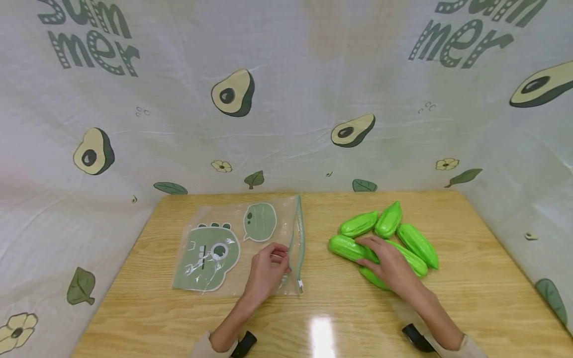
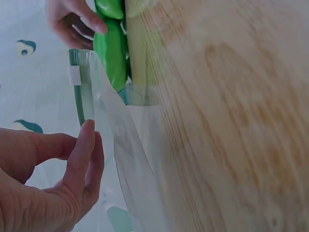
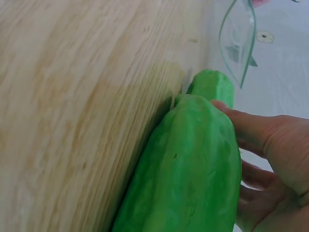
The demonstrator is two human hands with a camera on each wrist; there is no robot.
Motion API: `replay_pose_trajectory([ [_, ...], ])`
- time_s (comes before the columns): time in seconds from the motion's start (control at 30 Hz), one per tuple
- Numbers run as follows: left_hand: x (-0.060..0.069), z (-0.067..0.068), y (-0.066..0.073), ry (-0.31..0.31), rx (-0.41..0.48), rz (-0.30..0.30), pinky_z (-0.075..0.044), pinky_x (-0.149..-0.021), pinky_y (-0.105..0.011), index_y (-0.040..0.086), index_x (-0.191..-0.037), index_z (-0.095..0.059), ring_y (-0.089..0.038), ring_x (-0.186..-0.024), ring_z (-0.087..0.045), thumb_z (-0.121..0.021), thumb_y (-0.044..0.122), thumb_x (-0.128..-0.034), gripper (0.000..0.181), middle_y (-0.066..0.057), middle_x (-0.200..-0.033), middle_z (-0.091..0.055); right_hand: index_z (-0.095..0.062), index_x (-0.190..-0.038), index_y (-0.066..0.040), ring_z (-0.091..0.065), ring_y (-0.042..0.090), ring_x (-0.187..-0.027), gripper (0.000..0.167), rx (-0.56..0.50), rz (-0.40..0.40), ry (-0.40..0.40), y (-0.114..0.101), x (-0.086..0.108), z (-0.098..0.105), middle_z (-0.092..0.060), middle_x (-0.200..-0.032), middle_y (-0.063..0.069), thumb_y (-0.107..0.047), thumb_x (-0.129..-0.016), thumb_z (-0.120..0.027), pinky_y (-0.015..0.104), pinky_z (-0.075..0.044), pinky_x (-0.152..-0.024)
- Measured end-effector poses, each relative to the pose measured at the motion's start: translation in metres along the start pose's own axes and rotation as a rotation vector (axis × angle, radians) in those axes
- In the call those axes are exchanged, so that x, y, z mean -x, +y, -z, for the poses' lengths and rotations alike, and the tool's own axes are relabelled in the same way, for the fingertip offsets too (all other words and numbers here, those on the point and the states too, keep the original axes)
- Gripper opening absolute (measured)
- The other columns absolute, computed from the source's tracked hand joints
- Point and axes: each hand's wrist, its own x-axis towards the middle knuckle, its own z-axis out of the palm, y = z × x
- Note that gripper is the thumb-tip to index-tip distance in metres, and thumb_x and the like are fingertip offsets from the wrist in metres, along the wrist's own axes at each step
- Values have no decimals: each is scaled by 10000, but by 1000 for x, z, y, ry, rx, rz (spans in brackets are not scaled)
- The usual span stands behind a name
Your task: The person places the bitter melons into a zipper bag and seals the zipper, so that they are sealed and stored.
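A clear zip bag with green cartoon prints lies on the table, its green-edged mouth facing right and partly parted. My left hand pinches the upper layer of that mouth between thumb and fingers, lifting it, as the left wrist view also shows near the white slider. Over the pile of glossy, ridged bitter melons, my right hand grips the leftmost bitter melon, thumb on its near side and fingers on its far side. In the right wrist view, a closer bitter melon hides part of it.
Several bitter melons lie close together, two at the back touching or nearly so. The wooden table is bordered by an upright white cloth printed with avocados. Bare wood lies between bag and pile.
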Motion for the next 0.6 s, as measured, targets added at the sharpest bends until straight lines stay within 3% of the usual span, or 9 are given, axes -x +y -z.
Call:
replay_pose_trajectory([
  [0.6, 0, 0, -3, 6, 13, -21, -624, -623, -300, -111, -1050, -661, -300, -768, -722, -654, -105, -909, 142, -210, -945, -691, -689, -1265, -11, -701, 275, -971, 444, -98, -62, -17, -14, -13, -4, -705, -1175, 125, -151, -869, -831, 422, -613, -758],
])
